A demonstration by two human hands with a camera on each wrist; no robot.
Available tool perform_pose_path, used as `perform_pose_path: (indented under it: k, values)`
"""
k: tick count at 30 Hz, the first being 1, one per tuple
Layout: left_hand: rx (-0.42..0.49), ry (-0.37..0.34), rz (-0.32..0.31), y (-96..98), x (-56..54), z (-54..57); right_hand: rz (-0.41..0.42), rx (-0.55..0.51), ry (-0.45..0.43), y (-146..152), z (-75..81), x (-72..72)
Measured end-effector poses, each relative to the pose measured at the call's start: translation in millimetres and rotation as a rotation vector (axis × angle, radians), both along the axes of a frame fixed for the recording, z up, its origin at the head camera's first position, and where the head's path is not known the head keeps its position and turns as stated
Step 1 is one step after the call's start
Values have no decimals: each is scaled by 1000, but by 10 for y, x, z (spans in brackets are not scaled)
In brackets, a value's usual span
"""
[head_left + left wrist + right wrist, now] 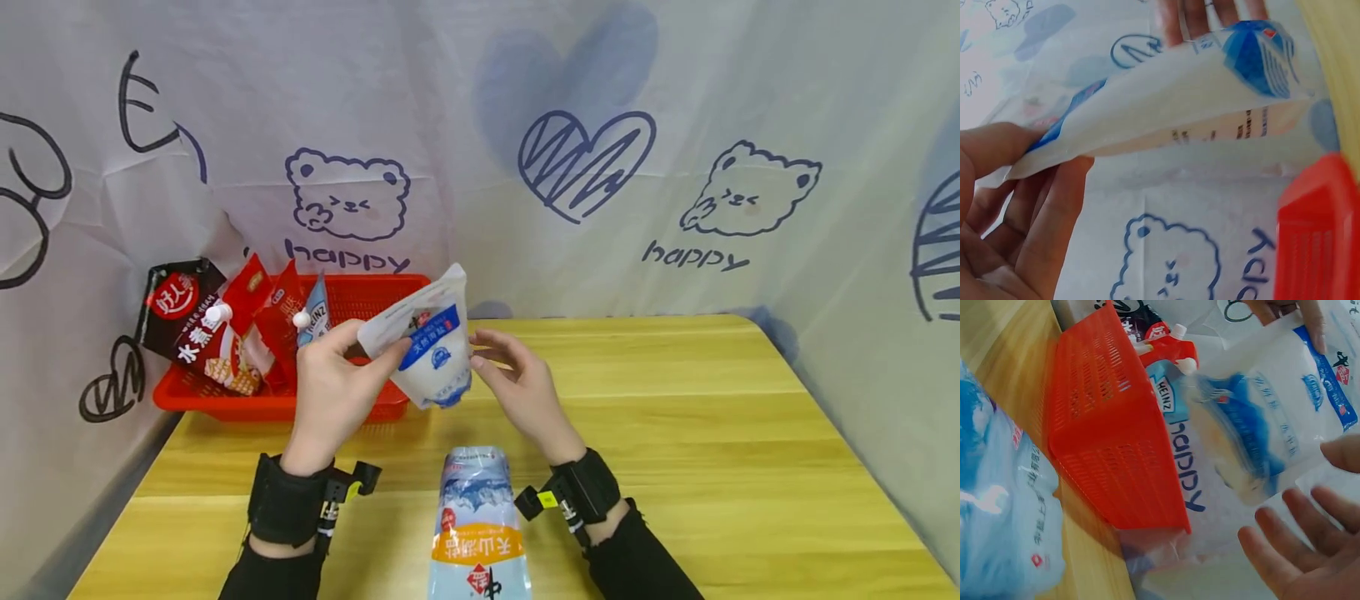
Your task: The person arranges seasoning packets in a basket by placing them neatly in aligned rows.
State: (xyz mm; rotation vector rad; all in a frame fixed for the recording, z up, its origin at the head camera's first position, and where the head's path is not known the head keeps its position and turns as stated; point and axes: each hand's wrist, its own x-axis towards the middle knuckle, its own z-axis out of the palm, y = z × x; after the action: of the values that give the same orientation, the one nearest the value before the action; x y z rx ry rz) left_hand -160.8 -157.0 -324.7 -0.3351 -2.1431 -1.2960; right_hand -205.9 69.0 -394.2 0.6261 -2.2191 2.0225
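Note:
My left hand [333, 392] pinches the upper left corner of a white and blue bag of sea salt [438, 358], thumb on the front and fingers behind. The bag is held tilted in the air above the table, its blue-printed bottom toward the lower right. Just off its right edge is my right hand [525, 396], fingers spread and loosely bent, holding nothing. In the right wrist view, the right fingertips [1266, 519] are close beside the bag. A second salt bag [476, 508], light blue with an orange band, lies flat on the table between my forearms.
A red plastic basket [247, 407] stands at the back left of the wooden table [675, 433]. Inside are a black and red seasoning pouch [183, 312], red spouted pouches [281, 321] and a light blue Heinz pouch [317, 308]. A white cloth with drawings [465, 100] hangs behind.

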Motion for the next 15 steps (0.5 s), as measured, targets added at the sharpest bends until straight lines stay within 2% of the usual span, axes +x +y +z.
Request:
perform_pose_path:
  k: [3, 8, 15]
  values:
    - [12, 27, 72, -79, -49, 86, -15, -8, -51, -75, -12, -27]
    - [-35, 42, 195, -220, -170, 203, -12, 16, -133, -250, -30, -52]
    - [-129, -94, 341, -340, -369, 263, 5, 116, -191, -505, -68, -110]
